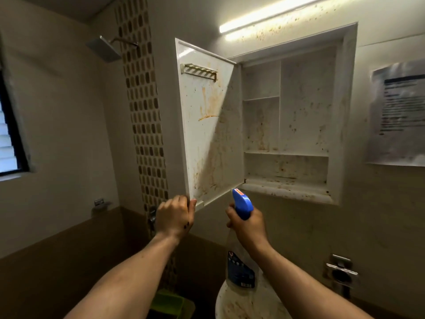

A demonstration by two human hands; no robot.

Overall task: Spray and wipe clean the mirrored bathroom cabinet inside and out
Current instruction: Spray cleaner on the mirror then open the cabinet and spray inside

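Observation:
The recessed bathroom cabinet is set in the wall, its white shelves speckled with brown stains. Its door is swung open to the left, showing a stained inner face with a small metal rack near the top. My left hand grips the door's bottom corner, fingers curled round the edge. My right hand holds a clear spray bottle by the neck, its blue trigger head pointing up towards the cabinet's lower edge. No cloth is in view.
A shower head hangs at upper left beside a mosaic tile strip. A window is at far left. A printed notice hangs right of the cabinet. Below are a stained white basin, a green object and a metal fitting.

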